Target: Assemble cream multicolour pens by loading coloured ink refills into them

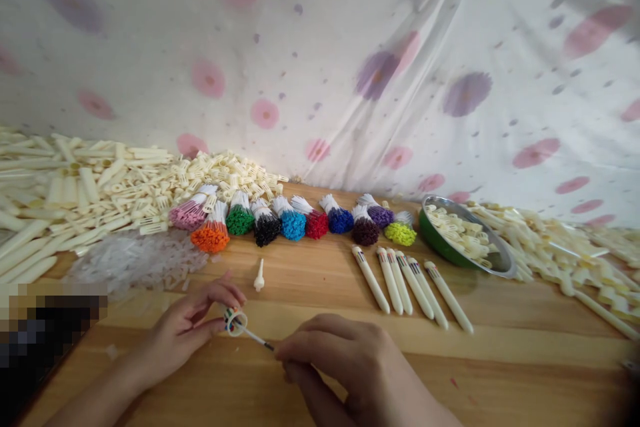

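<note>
Between thumb and fingers, my left hand [187,323] pinches a short cream pen barrel [243,321], its open round end facing me and colored pieces showing inside. My right hand [350,353] is closed on the dark tip of a thin white ink refill [256,337]. The refill's other end reaches into the barrel's opening; how deep it goes is hidden. Just beyond the hands, a small cream pointed part [259,277] stands on the wooden table [490,373]. Several multicolor pens [400,280] lie side by side to the right.
Color-sorted refill bundles, such as the orange bundle [210,238] and blue bundle [340,219], form a row behind. Cream plastic parts [135,180] are heaped left, above clear small pieces [135,260]. A green-sided metal bowl [440,243] holds cream parts; more barrels [545,247] lie right.
</note>
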A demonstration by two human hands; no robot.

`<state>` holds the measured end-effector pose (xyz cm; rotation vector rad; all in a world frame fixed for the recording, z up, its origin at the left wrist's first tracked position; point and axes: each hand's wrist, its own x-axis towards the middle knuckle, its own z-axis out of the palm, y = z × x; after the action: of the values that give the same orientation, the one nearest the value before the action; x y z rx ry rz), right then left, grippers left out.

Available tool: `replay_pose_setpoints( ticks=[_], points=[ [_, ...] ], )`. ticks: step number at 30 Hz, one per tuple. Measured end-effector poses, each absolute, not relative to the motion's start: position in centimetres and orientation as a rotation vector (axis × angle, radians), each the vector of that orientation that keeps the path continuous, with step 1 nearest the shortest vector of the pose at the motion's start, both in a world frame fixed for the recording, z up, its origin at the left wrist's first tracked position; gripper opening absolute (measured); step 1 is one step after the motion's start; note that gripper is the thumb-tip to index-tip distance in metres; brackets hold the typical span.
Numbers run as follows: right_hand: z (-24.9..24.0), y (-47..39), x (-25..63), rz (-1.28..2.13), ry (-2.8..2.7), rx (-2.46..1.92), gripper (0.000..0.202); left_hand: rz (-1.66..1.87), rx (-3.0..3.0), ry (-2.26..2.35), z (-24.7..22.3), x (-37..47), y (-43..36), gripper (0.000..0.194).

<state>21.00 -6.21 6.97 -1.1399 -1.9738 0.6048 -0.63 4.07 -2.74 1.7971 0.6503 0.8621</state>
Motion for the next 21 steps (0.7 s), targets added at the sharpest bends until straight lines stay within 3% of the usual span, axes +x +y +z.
replay_pose_setpoints(
  ticks=[21],
  points=[
    [5.0, -6.0, 19.9, 0.488, -2.031, -1.12, 0.027, 0.839, 1.864, 0.647, -3.1, -0.8, 4.1, 0.029]
  ],
)
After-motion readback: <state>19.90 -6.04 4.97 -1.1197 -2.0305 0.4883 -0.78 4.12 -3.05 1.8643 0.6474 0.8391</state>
